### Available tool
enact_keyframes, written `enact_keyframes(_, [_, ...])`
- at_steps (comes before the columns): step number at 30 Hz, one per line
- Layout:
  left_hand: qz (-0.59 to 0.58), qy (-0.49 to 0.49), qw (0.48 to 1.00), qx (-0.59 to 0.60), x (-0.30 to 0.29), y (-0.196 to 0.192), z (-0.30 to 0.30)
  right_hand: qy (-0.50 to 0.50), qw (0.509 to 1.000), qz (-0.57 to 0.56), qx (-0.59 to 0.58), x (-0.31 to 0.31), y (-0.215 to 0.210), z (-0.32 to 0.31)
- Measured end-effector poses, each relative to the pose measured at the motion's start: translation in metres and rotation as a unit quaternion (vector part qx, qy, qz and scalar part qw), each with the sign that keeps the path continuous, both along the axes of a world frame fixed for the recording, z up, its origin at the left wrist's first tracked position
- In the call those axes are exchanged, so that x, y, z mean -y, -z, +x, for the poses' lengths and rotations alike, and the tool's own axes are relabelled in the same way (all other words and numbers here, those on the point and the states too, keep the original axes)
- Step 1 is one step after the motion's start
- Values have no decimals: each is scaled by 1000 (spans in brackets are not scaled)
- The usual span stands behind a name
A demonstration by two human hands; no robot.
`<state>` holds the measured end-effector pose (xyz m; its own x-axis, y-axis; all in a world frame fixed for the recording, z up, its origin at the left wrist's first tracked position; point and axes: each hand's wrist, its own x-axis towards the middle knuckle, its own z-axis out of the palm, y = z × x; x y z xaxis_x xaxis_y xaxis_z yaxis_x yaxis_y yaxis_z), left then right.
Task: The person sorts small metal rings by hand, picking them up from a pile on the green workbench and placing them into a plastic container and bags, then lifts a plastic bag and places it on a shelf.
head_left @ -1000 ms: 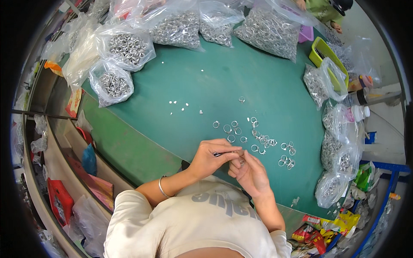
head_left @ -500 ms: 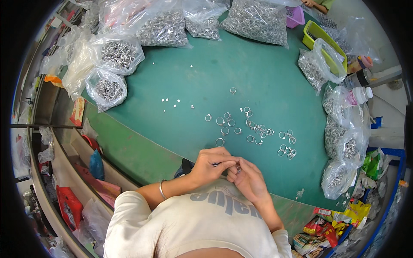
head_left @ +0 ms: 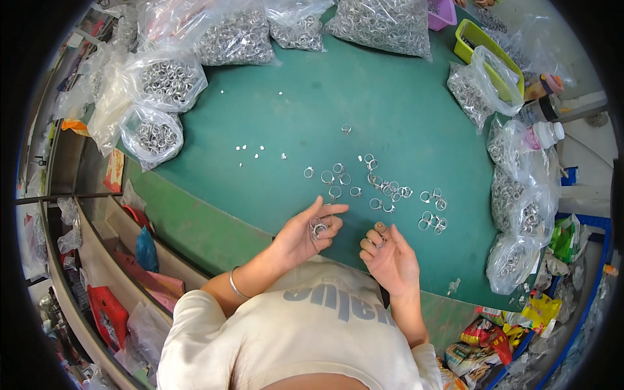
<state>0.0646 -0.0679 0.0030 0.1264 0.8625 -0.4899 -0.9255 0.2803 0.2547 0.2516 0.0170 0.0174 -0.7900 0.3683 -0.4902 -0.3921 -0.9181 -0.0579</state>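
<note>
- Your left hand (head_left: pixel 305 233) cups a few metal rings (head_left: pixel 318 228) under its curled fingers.
- Your right hand (head_left: pixel 389 257) is loosely curled, with loose rings (head_left: pixel 383 188) just beyond its fingertips on the green table (head_left: pixel 403 110).

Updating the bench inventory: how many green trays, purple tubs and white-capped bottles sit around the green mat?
Green tray: 1
Purple tub: 1
White-capped bottle: 1
Total: 3
</note>
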Motion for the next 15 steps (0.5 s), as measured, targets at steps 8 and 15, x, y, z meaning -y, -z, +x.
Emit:
enact_keyframes(8, [-74,-14,997,34,-1,2,9,105,973,149,142,-1,6,-2])
enact_keyframes(15, [-55,2,998,27,0,9,14,-19,300,793,530,-23,26,-6])
